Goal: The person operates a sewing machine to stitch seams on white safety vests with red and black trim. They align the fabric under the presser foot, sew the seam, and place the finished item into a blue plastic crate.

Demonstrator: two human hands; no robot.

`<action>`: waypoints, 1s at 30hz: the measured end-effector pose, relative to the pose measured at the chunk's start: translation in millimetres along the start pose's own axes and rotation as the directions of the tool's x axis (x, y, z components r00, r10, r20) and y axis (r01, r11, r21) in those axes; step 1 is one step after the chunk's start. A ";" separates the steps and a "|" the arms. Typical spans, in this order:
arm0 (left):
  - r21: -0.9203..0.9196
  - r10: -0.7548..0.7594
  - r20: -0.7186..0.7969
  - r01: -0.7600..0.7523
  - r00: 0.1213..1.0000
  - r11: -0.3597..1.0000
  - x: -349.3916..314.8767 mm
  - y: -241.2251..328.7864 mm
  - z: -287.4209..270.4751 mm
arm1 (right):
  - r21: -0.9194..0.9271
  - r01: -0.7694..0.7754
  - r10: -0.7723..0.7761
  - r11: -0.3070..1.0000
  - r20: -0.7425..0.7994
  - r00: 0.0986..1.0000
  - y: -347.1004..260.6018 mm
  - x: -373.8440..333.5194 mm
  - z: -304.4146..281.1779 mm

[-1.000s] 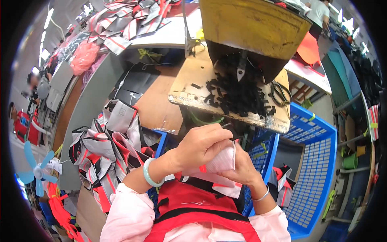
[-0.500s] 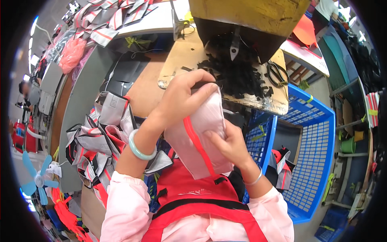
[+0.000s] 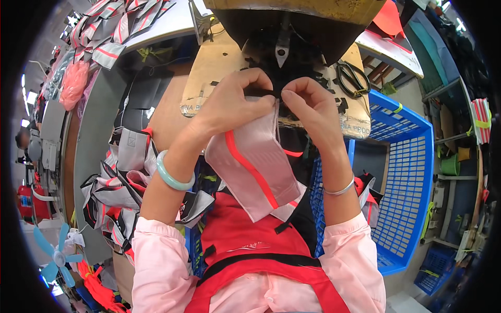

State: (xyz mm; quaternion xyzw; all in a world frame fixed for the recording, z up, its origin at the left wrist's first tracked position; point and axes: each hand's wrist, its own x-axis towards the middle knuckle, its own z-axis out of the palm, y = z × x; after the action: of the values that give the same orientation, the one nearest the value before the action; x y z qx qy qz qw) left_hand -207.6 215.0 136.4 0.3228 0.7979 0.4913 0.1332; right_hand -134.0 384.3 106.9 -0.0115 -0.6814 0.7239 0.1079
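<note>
A grey fabric piece (image 3: 250, 167) with a red stripe, tinged pink by the light, hangs below my left hand (image 3: 235, 101). That hand is closed on its upper edge, thumb on top. My right hand (image 3: 312, 107) is closed in a pinch at the upper corner, on what looks like a dark strip between the two hands. The strip is partly hidden by fingers and blends into the dark scraps behind. Just beyond my hands stands a yellow-and-black machine (image 3: 308, 31) with a pointed metal part (image 3: 282, 48).
Black scraps lie on the wooden machine board (image 3: 201, 78), with black-handled scissors (image 3: 354, 79) at its right. A blue basket (image 3: 404, 193) stands on the right. Grey fabric pieces are heaped at left (image 3: 117, 190), and more lie on the white table (image 3: 156, 28) at far left.
My right hand has let go of the fabric's lower right side and moved up to its top corner, beside my left hand. The fabric now hangs from the top.
</note>
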 end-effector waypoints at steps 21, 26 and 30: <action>-0.278 -0.188 0.034 0.190 0.982 0.942 41.4 -25.7 -5.8 | 0.082 -0.080 0.085 0.993 -0.059 0.995 19.9 36.3 -4.6; -0.354 -0.187 0.034 0.186 0.982 0.916 43.0 -28.1 -4.7 | 0.141 -0.082 0.093 0.987 -0.074 0.993 23.2 40.0 -6.8; -0.465 -0.265 0.080 0.271 0.961 0.843 43.0 -24.6 -6.0 | 0.215 -0.089 0.112 0.972 -0.095 0.989 20.4 40.9 -2.5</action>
State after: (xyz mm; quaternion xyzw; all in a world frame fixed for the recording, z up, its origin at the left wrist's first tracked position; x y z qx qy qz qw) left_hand -252.8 231.1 122.4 0.1692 0.6905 0.6452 0.2798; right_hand -176.4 392.8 91.8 -0.0733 -0.5927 0.7948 0.1079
